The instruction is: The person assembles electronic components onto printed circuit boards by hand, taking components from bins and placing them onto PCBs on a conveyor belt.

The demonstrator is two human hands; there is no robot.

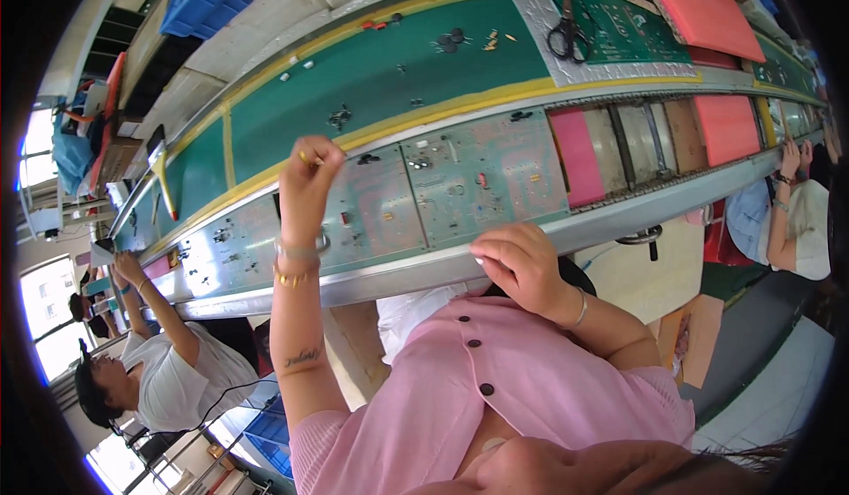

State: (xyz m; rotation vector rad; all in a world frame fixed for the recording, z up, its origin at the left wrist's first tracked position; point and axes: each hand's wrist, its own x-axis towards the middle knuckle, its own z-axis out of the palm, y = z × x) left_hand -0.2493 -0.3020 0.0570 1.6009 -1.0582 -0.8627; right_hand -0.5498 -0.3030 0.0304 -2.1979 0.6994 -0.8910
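Observation:
My left hand (311, 177) is raised over the strip between the green work mat (274, 124) and a circuit board (380, 230). Its fingers are curled into a pinch; what they hold, if anything, is hidden. A yellow band shows on one finger. Over the near metal rail, beside a second circuit board (504, 203), hovers my right hand (526, 270). Its fingers are bent together against the thumb, with a small white spot at the tip that I cannot identify. Small parts are fitted on both boards. A pile of dark components (339, 118) lies on the mat beyond my left hand.
Black round parts (452, 41), thin yellow pieces (492, 41) and red parts (375, 26) lie on the mat. Scissors (566, 40) rest at its far right, near pink foam (707, 9). Co-workers sit left (186, 362) and right (796, 221) along the line.

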